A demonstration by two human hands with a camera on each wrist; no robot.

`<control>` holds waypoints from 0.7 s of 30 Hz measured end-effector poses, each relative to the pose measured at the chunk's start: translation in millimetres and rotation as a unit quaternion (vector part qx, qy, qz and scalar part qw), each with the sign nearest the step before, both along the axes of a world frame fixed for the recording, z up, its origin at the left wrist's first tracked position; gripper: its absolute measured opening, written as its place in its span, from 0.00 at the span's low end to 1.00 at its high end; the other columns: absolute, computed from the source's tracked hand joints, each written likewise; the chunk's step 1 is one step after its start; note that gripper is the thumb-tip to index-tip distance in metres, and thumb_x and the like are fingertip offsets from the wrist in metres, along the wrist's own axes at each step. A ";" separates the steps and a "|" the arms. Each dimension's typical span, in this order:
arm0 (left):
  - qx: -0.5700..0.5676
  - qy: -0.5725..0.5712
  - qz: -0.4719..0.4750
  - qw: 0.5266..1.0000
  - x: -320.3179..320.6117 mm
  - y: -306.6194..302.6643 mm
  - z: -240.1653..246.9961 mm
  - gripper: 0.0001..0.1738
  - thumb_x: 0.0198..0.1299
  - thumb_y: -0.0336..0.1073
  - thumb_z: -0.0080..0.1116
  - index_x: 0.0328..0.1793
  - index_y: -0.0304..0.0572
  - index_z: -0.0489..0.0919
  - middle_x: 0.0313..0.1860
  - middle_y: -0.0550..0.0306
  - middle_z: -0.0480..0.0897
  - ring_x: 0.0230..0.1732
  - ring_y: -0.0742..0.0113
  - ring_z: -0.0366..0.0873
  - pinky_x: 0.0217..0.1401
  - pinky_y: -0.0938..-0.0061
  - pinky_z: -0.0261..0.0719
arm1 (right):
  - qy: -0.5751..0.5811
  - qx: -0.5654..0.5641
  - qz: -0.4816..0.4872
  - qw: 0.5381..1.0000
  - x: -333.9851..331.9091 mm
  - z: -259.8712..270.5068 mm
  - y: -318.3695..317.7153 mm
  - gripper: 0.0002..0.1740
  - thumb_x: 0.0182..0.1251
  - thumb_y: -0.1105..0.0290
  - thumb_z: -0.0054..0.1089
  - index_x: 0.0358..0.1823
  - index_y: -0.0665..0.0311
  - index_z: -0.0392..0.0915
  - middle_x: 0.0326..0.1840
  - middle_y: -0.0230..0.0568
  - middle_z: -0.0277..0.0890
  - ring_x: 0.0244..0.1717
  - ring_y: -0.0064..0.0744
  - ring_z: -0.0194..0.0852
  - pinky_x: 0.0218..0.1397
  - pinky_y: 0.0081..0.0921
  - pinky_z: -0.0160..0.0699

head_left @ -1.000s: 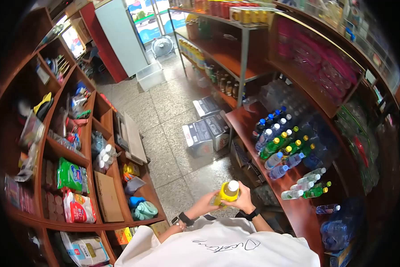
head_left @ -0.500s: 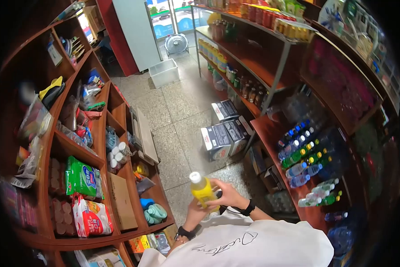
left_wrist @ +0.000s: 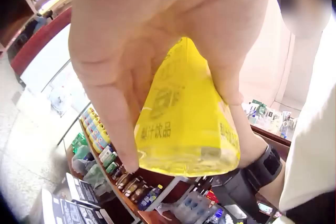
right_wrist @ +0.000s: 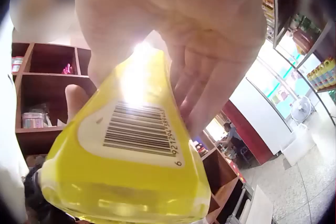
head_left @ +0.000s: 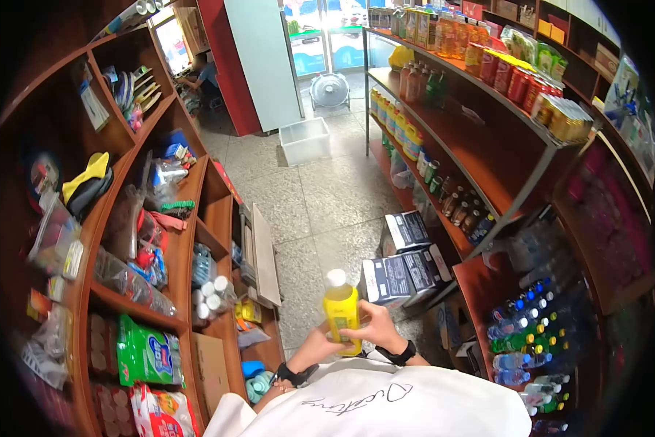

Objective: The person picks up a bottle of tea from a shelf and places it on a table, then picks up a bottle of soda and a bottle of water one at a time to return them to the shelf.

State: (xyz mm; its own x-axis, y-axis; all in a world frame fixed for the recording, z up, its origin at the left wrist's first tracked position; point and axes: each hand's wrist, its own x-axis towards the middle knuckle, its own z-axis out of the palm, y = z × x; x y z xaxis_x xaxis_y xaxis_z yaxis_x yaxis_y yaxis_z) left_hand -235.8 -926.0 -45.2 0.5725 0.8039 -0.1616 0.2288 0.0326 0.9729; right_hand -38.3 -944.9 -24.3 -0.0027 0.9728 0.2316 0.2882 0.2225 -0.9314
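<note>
A yellow drink bottle [head_left: 342, 313] with a white cap [head_left: 336, 277] is held upright in front of the white shirt. My left hand [head_left: 318, 345] grips it from the left side, and my right hand [head_left: 380, 328] holds it from the right, fingers around its upper body. The left wrist view shows the bottle [left_wrist: 184, 108] from below, with fingers on one side and thumb on the other. In the right wrist view a barcode [right_wrist: 142, 132] faces the camera on the bottle's side, beneath the right palm [right_wrist: 173, 14].
Brown shelves [head_left: 87, 291] of packaged goods line the left. On the right stand a metal-framed rack [head_left: 487, 153] and a lower shelf of bottles [head_left: 527, 328]. Dark cartons [head_left: 407, 277] sit on the tiled floor [head_left: 327, 207]; a plastic bin [head_left: 304, 142] and fan [head_left: 329, 90] lie farther off.
The head view has turned right, bringing more of the rack into sight. The bottle shifted left, then slightly right, and its label has turned between the hands, which still hold it.
</note>
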 end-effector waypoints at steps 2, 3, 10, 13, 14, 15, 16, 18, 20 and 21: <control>-0.007 -0.009 -0.008 1.000 10.0 40.3 5.2 0.34 0.50 0.40 0.76 0.63 0.42 0.76 0.54 0.52 0.84 0.54 0.63 0.82 0.56 0.67 0.80 | -0.021 0.005 -0.009 1.000 9.5 9.0 34.3 0.32 0.44 0.53 0.82 0.45 0.68 0.83 0.35 0.46 0.84 0.33 0.34 0.84 0.38 0.29 0.82; -0.018 -0.018 -0.016 1.000 14.5 56.2 6.3 0.34 0.50 0.40 0.76 0.64 0.42 0.76 0.54 0.52 0.84 0.55 0.63 0.82 0.56 0.67 0.80 | -0.041 0.006 -0.019 0.999 14.0 11.4 49.1 0.32 0.44 0.53 0.82 0.46 0.68 0.83 0.35 0.46 0.84 0.33 0.35 0.85 0.38 0.29 0.82; 0.046 0.005 0.034 0.998 36.6 135.7 0.4 0.38 0.48 0.42 0.77 0.64 0.39 0.74 0.51 0.47 0.85 0.51 0.56 0.85 0.52 0.64 0.83 | -0.043 -0.083 -0.069 0.993 25.5 13.5 121.2 0.33 0.44 0.57 0.81 0.49 0.70 0.80 0.41 0.49 0.84 0.43 0.37 0.85 0.48 0.30 0.81; 0.041 0.020 0.013 0.999 40.2 172.8 -13.0 0.41 0.46 0.37 0.79 0.66 0.37 0.71 0.54 0.48 0.83 0.53 0.60 0.84 0.53 0.68 0.83 | -0.022 -0.097 -0.082 0.992 26.9 10.8 150.5 0.33 0.44 0.58 0.80 0.49 0.70 0.80 0.42 0.50 0.83 0.45 0.39 0.86 0.50 0.30 0.81; 0.044 0.030 0.006 0.999 41.4 190.1 -16.7 0.43 0.45 0.35 0.80 0.67 0.35 0.70 0.55 0.48 0.83 0.53 0.63 0.84 0.54 0.69 0.82 | -0.021 -0.085 -0.089 0.992 28.1 2.8 162.9 0.33 0.43 0.57 0.80 0.49 0.70 0.80 0.41 0.51 0.83 0.46 0.39 0.86 0.50 0.30 0.81; 0.046 0.027 0.001 0.999 44.2 208.6 -21.0 0.43 0.45 0.35 0.80 0.67 0.35 0.70 0.55 0.48 0.83 0.53 0.63 0.84 0.54 0.69 0.82 | -0.023 -0.070 -0.111 0.991 27.2 -6.8 177.3 0.34 0.41 0.56 0.80 0.48 0.70 0.80 0.41 0.51 0.83 0.45 0.41 0.86 0.50 0.30 0.81; 0.053 0.016 -0.002 0.998 46.6 225.8 -26.2 0.42 0.44 0.40 0.80 0.65 0.36 0.72 0.55 0.46 0.81 0.54 0.57 0.83 0.54 0.67 0.82 | -0.022 -0.076 -0.116 0.990 28.9 -14.5 191.7 0.35 0.41 0.56 0.80 0.49 0.70 0.80 0.41 0.51 0.83 0.45 0.41 0.86 0.50 0.31 0.81; 0.058 0.002 -0.012 0.998 50.3 265.4 -35.9 0.41 0.42 0.44 0.79 0.63 0.38 0.74 0.59 0.45 0.76 0.57 0.50 0.80 0.57 0.62 0.79 | -0.023 -0.081 -0.126 0.988 33.1 -23.2 227.7 0.36 0.40 0.56 0.80 0.50 0.69 0.80 0.42 0.51 0.83 0.45 0.42 0.86 0.50 0.31 0.81; 0.118 0.024 -0.031 0.992 54.2 311.5 -41.6 0.40 0.42 0.44 0.78 0.63 0.40 0.74 0.59 0.46 0.74 0.56 0.48 0.79 0.57 0.61 0.79 | -0.003 -0.096 -0.153 0.984 32.9 -28.1 268.4 0.37 0.39 0.59 0.81 0.53 0.68 0.79 0.44 0.51 0.84 0.46 0.42 0.86 0.52 0.32 0.81; 0.178 0.046 -0.045 0.982 56.0 336.3 -36.5 0.40 0.42 0.43 0.78 0.63 0.42 0.74 0.60 0.46 0.72 0.55 0.46 0.79 0.57 0.59 0.79 | -0.001 -0.097 -0.160 0.982 32.3 -31.2 291.3 0.37 0.39 0.59 0.81 0.53 0.68 0.79 0.44 0.51 0.84 0.46 0.42 0.86 0.52 0.32 0.81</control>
